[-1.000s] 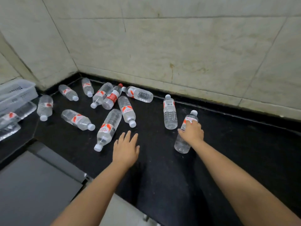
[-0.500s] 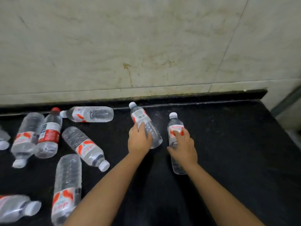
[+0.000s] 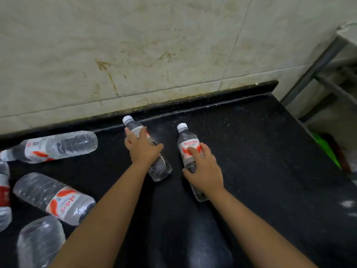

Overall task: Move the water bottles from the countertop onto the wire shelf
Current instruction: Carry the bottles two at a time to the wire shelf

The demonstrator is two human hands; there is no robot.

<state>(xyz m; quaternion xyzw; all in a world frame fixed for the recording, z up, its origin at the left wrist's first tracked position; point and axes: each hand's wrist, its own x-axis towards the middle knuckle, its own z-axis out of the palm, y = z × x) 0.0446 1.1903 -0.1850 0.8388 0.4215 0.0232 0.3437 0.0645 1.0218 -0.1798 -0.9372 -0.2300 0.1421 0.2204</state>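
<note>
Two clear water bottles with white caps and red-and-white labels lie on the black countertop (image 3: 251, 151), caps towards the wall. My left hand (image 3: 143, 149) is wrapped over the left bottle (image 3: 161, 168) at its middle. My right hand (image 3: 204, 169) grips the right bottle (image 3: 186, 140) across its lower half, forefinger on the label. Several more bottles lie on their sides at the left: one by the wall (image 3: 58, 147), one nearer me (image 3: 54, 199), one at the bottom left (image 3: 40, 242). A grey shelf frame (image 3: 316, 68) shows at the far right, blurred.
A stained tiled wall (image 3: 154, 55) rises behind the counter. The counter's right edge drops off beside the frame, where something green (image 3: 326, 149) lies lower down. Bare black counter stretches to the right of my right hand.
My left hand moved from the bare counter onto a bottle and closed on it. The right hand kept its bottle. The view swung right, bringing the counter's end and the frame into sight.
</note>
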